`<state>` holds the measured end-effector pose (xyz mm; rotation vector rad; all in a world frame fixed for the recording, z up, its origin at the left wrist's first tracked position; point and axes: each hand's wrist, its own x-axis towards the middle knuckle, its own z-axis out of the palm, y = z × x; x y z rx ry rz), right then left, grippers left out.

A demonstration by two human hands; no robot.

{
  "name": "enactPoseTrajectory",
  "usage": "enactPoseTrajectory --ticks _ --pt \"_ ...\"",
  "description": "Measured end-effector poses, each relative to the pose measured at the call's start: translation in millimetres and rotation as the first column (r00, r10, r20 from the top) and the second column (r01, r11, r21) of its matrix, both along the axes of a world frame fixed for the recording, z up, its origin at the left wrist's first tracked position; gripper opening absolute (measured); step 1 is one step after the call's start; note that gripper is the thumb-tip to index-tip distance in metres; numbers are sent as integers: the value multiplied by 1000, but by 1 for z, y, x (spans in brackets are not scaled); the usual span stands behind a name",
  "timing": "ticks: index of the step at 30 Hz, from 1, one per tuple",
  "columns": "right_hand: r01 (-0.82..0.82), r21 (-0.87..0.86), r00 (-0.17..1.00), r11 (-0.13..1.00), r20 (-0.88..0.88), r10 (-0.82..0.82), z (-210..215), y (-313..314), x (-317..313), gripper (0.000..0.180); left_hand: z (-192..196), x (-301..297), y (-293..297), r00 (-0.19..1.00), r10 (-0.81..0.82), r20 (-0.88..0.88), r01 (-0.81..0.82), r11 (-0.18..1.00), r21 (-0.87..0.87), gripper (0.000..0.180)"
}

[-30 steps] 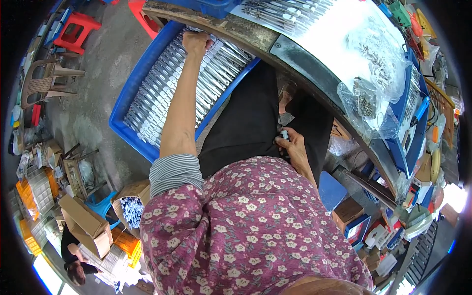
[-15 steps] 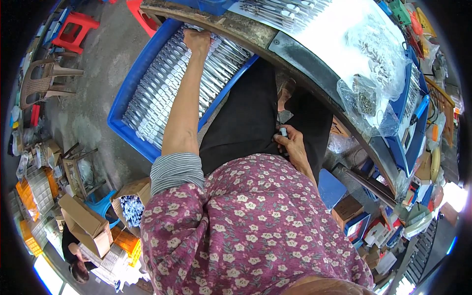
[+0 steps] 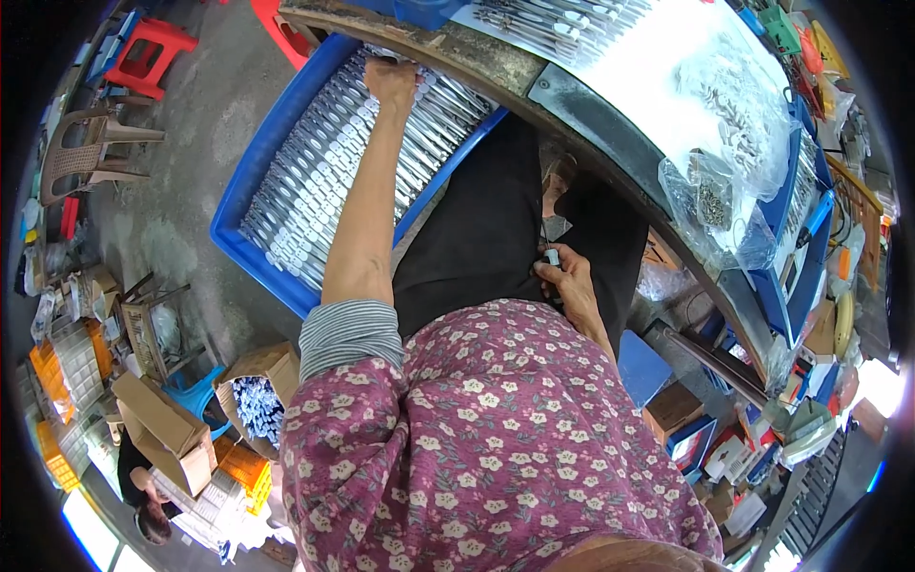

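My left hand [image 3: 391, 84] reaches to the far end of a blue plastic crate [image 3: 255, 164], over the rows in it. These are slim metal tools [image 3: 307, 195], packed side by side, with white oval pieces among them. The left fingers curl downward, and what they grip is hidden. At my lap, my right hand [image 3: 574, 283] is closed on a small whitish piece [image 3: 552, 256] with a thin dark rod standing up from it. The rest of that piece is covered by the fingers and the black trousers.
A worktable [image 3: 591, 108] curves along the far right, carrying more metal tools [image 3: 562, 24] and clear plastic bags [image 3: 710, 191] of small parts. Left are a red stool [image 3: 152, 55] and brown chair [image 3: 81, 157]. Cardboard boxes [image 3: 167, 429] and another person [image 3: 148, 496] are lower left.
The view has shifted slightly. My left hand stays at the crate's far end, a touch further right. My right hand keeps its hold on the small whitish piece.
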<state>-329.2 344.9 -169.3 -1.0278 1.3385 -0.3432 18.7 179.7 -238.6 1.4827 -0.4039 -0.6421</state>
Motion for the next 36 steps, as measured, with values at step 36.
enactPoseTrajectory --ticks 36 --pt "36 3 999 999 11 -36 4 0 0 27 -41 -4 5 929 18 369 -59 993 99 23"
